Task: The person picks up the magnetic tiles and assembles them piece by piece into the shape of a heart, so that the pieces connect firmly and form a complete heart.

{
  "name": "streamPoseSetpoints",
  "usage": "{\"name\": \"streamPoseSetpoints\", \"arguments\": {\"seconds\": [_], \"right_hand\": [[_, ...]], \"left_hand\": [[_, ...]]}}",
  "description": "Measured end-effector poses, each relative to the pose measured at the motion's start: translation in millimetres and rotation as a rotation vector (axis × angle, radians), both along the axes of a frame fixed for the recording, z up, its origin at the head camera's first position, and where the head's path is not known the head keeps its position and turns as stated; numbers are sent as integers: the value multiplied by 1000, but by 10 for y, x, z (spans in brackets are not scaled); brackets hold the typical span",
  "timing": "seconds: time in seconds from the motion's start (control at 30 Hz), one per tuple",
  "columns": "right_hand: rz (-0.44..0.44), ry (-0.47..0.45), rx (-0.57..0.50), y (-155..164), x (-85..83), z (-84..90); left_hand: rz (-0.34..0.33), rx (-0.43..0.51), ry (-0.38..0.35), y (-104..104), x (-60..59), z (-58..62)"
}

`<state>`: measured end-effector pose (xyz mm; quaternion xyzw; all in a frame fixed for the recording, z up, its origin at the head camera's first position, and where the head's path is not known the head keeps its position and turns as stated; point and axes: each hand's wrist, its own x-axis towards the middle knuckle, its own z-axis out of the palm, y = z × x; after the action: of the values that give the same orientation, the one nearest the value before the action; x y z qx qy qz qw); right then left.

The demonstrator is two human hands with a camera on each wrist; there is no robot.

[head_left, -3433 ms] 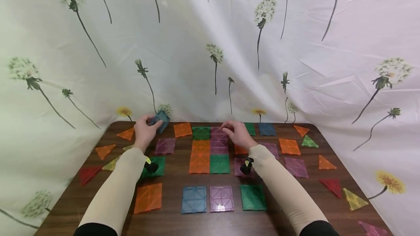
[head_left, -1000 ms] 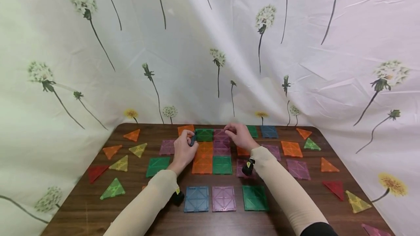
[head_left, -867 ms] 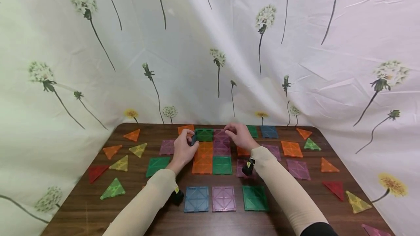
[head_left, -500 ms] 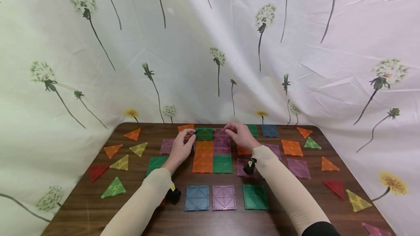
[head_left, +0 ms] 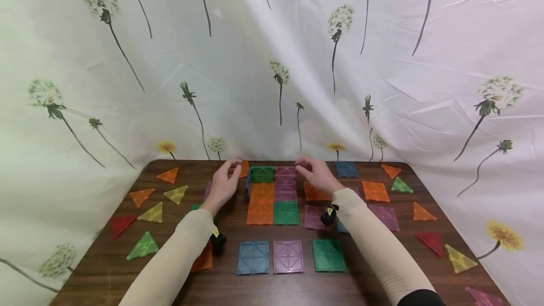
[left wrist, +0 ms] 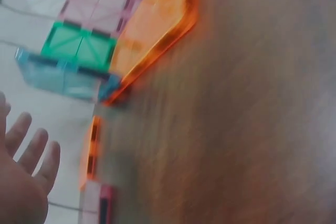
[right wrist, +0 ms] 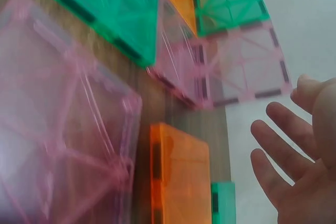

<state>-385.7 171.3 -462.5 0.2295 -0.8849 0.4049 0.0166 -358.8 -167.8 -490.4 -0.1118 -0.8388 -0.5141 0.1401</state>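
Translucent magnetic tiles form a flat block mid-table, including an orange tile [head_left: 260, 212] and a green tile [head_left: 286, 213]. At its back edge stand an upright green tile [head_left: 262, 174] and an upright purple tile [head_left: 285, 174]. A blue tile [left wrist: 60, 81] stands upright at the left, meeting the green one's side. My left hand [head_left: 223, 184] hovers left of the blue tile, apart from it, fingers spread and holding nothing. My right hand [head_left: 320, 177] is just right of the purple tile with loosely bent fingers; in the right wrist view its thumb lies near that tile's corner.
Nearer me lie a blue square tile [head_left: 252, 258], a purple square tile [head_left: 288, 257] and a green square tile [head_left: 329, 256]. Several triangles, such as a green triangle [head_left: 143, 246] and a red triangle [head_left: 430, 242], line both sides. A flowered cloth [head_left: 238, 84] hangs behind the table.
My left hand brought the blue tile from the back left to the block's left side, let it go upright and drew away leftward. My right hand has shifted slightly right from the purple tile.
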Motion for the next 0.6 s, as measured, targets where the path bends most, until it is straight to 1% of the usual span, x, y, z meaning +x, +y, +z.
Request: {"name": "streamPoseSetpoints", "arguments": {"seconds": [0.1,0.27,0.4,0.5,0.6], "right_hand": [[-26,15,3,114,-41,8],[-61,51,35,304,-115,-32],[-79,47,84,416,-161,-101],[-68,26,126,448,-179,-149],[-63,17,161,465,-200,-167]], "left_hand": [[3,-52,-6,-74,-128,22],[-28,-163,-63,-164,-304,-9],[-62,-267,-105,-195,-403,-71],[-72,-334,-116,-214,-454,-128],[-71,-395,-110,-218,-506,-169]]}}
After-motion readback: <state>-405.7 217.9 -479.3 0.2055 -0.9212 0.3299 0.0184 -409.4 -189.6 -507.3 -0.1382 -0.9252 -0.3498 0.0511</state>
